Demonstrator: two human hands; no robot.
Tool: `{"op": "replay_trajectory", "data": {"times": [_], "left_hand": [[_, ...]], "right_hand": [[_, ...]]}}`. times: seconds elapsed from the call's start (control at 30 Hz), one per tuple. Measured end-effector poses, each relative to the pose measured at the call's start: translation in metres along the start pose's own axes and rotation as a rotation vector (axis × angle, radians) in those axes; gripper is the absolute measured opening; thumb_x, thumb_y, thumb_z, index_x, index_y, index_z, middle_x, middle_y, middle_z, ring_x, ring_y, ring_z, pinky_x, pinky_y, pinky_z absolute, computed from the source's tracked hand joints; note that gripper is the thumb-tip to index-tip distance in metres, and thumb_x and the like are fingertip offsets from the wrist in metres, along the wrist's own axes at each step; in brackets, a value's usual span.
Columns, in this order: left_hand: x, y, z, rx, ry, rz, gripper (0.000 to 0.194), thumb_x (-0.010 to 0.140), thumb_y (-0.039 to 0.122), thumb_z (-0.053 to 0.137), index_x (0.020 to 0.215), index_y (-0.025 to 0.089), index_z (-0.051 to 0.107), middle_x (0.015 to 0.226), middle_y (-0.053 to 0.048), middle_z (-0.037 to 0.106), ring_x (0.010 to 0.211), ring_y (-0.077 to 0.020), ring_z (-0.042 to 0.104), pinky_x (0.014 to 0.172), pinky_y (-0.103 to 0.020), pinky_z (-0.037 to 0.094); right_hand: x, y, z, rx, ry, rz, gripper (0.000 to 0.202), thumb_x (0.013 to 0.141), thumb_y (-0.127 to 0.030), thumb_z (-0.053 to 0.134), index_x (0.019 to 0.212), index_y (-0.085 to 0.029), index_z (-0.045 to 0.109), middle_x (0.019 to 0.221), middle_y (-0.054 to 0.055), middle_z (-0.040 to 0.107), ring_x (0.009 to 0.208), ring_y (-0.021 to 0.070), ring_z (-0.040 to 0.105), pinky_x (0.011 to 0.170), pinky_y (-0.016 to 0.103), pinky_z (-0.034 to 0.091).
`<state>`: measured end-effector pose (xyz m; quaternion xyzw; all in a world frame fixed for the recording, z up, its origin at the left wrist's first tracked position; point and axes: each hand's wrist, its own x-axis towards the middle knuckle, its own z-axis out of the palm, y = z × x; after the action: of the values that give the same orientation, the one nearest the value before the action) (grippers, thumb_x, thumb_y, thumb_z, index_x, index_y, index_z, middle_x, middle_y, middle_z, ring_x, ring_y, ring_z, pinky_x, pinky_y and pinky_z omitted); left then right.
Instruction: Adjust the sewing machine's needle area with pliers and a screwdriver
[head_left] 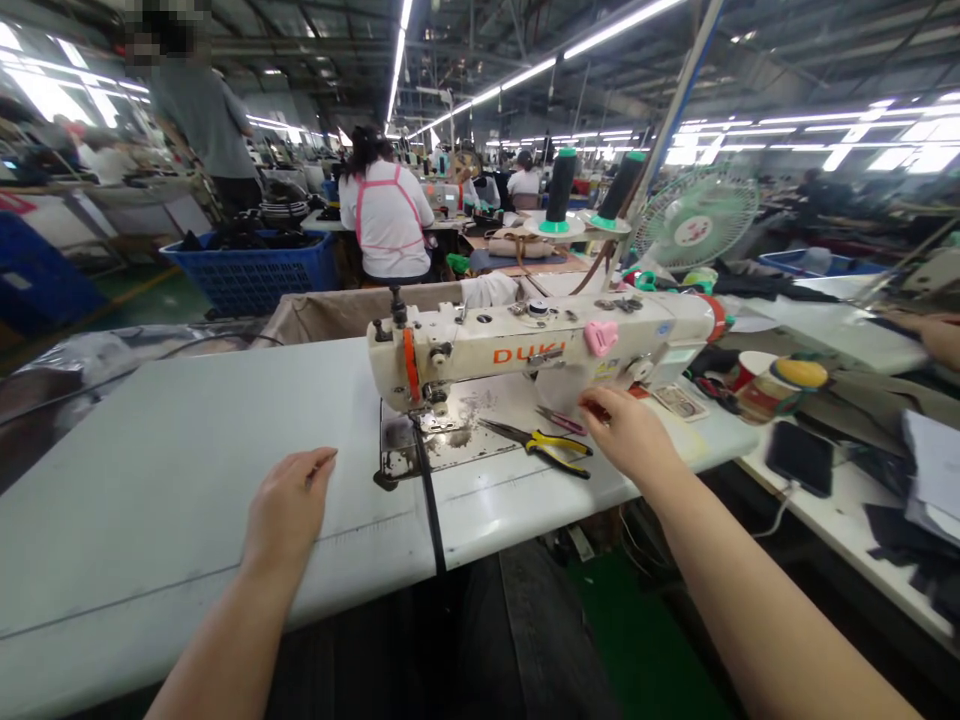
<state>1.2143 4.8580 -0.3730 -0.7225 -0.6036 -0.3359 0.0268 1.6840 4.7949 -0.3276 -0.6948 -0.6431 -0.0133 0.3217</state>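
Note:
A white sewing machine (480, 345) with orange lettering stands on a pale worktable (187, 450). Left of its needle area, my left hand (289, 505) is just over the tabletop, thumb and fingers pressed together; anything between them is too small to name. My right hand (619, 425) is beside the machine's bed, its fingers curled in a pinch whose contents I cannot make out. Yellow-black pliers (551, 448) and a small pink-handled tool (562, 419) lie near it. A narrow black strap (430, 500) runs from under the presser foot over the table's front edge.
A cup (750, 372), a jar with a yellow lid (784, 388) and a phone (799, 458) are at the right. Behind the machine stand black thread cones (559, 190) and a green fan (694, 225). Several people work farther back, near a blue crate (247, 275).

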Motion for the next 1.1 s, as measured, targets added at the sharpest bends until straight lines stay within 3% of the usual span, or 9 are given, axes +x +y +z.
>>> {"op": "replay_trajectory", "data": {"times": [0.17, 0.3, 0.43, 0.57, 0.67, 0.77, 0.97, 1.03, 1.1], "left_hand": [[0.002, -0.001, 0.001, -0.029, 0.008, 0.065, 0.038, 0.099, 0.046, 0.045, 0.103, 0.020, 0.072, 0.107, -0.010, 0.074, 0.099, -0.0273, 0.067, 0.096, -0.041, 0.051], [0.001, 0.008, -0.003, -0.096, 0.009, 0.089, 0.037, 0.098, 0.049, 0.048, 0.099, 0.021, 0.072, 0.102, -0.010, 0.074, 0.096, -0.0280, 0.066, 0.095, -0.042, 0.051], [-0.008, 0.059, -0.004, -0.407, -0.058, 0.034, 0.032, 0.096, 0.050, 0.056, 0.097, 0.023, 0.073, 0.101, -0.007, 0.074, 0.093, -0.0235, 0.066, 0.085, -0.035, 0.053], [-0.018, 0.128, 0.004, -0.720, -0.347, -0.011, 0.027, 0.091, 0.046, 0.066, 0.100, 0.023, 0.074, 0.097, -0.004, 0.074, 0.090, -0.0202, 0.068, 0.082, -0.031, 0.052], [-0.020, 0.158, 0.011, -0.856, -0.487, -0.053, 0.029, 0.087, 0.043, 0.069, 0.105, 0.021, 0.071, 0.086, -0.003, 0.072, 0.080, -0.0181, 0.065, 0.077, -0.030, 0.050], [-0.020, 0.166, 0.016, -0.906, -0.503, -0.063, 0.030, 0.085, 0.042, 0.070, 0.105, 0.020, 0.069, 0.086, -0.003, 0.072, 0.081, -0.0185, 0.065, 0.079, -0.031, 0.049], [-0.025, 0.170, 0.023, -0.972, -0.514, -0.087, 0.030, 0.086, 0.043, 0.070, 0.106, 0.020, 0.066, 0.088, -0.004, 0.072, 0.083, -0.0195, 0.067, 0.081, -0.032, 0.050], [-0.027, 0.171, 0.023, -0.970, -0.520, -0.093, 0.031, 0.086, 0.043, 0.070, 0.107, 0.020, 0.067, 0.089, -0.004, 0.072, 0.084, -0.0194, 0.067, 0.082, -0.032, 0.050], [-0.030, 0.171, 0.021, -0.933, -0.516, -0.092, 0.031, 0.086, 0.044, 0.070, 0.106, 0.020, 0.070, 0.089, -0.004, 0.071, 0.083, -0.0192, 0.066, 0.081, -0.032, 0.050]], "right_hand": [[-0.017, 0.000, 0.003, 0.006, -0.086, -0.035, 0.015, 0.090, -0.017, 0.062, 0.097, -0.021, 0.074, 0.093, 0.007, 0.073, 0.082, 0.0236, 0.069, 0.077, 0.035, 0.052], [-0.025, -0.013, 0.008, 0.123, -0.042, -0.069, 0.016, 0.093, -0.022, 0.063, 0.102, -0.020, 0.076, 0.101, 0.010, 0.074, 0.093, 0.0266, 0.070, 0.085, 0.039, 0.054], [-0.036, -0.052, 0.016, 0.468, -0.081, -0.088, 0.014, 0.095, -0.028, 0.063, 0.102, -0.022, 0.074, 0.096, 0.007, 0.074, 0.088, 0.0232, 0.069, 0.082, 0.037, 0.055], [-0.047, -0.098, 0.026, 0.855, -0.174, -0.034, 0.028, 0.091, -0.034, 0.071, 0.116, -0.023, 0.072, 0.099, 0.005, 0.076, 0.090, 0.0205, 0.070, 0.080, 0.033, 0.055], [-0.049, -0.114, 0.030, 0.957, -0.204, 0.015, 0.016, 0.090, -0.033, 0.070, 0.101, -0.022, 0.074, 0.085, 0.002, 0.074, 0.079, 0.0178, 0.067, 0.073, 0.030, 0.051], [-0.050, -0.116, 0.032, 0.976, -0.228, 0.040, 0.010, 0.088, -0.030, 0.069, 0.088, -0.022, 0.074, 0.076, 0.000, 0.070, 0.072, 0.0169, 0.062, 0.069, 0.030, 0.047], [-0.052, -0.115, 0.030, 0.917, -0.258, -0.004, 0.011, 0.090, -0.029, 0.065, 0.083, -0.022, 0.067, 0.074, 0.000, 0.065, 0.071, 0.0170, 0.059, 0.070, 0.029, 0.046], [-0.045, -0.110, 0.024, 0.783, -0.147, -0.066, 0.011, 0.093, -0.026, 0.060, 0.083, -0.022, 0.064, 0.077, 0.001, 0.065, 0.075, 0.0180, 0.060, 0.073, 0.029, 0.047], [-0.030, -0.101, 0.014, 0.629, 0.048, -0.099, 0.011, 0.096, -0.025, 0.055, 0.088, -0.023, 0.062, 0.084, 0.003, 0.066, 0.079, 0.0200, 0.061, 0.077, 0.031, 0.048]]}}
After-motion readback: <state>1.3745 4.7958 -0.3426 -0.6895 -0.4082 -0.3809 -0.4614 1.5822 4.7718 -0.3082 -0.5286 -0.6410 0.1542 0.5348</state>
